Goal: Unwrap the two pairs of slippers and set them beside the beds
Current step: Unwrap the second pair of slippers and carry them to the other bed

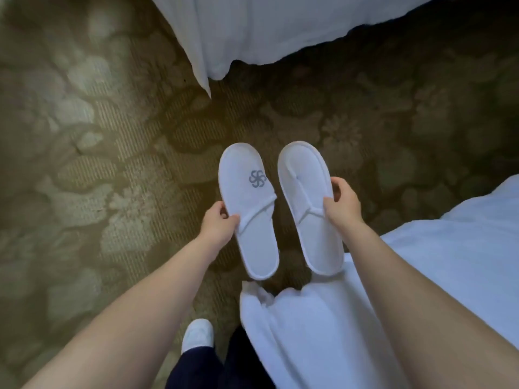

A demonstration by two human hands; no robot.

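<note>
Slippers, one unwrapped pair: logo slipper (248, 209) is being pinched at its edge by the left hand (217, 224), plain slipper (310, 207) by the right hand (341, 204), toes forward over the carpet (84, 164) between two beds (463, 248), seemingly for side-by-side placement.

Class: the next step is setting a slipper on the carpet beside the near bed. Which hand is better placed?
Right hand: its slipper hangs next to the near bed; the left hand is farther out.
</note>
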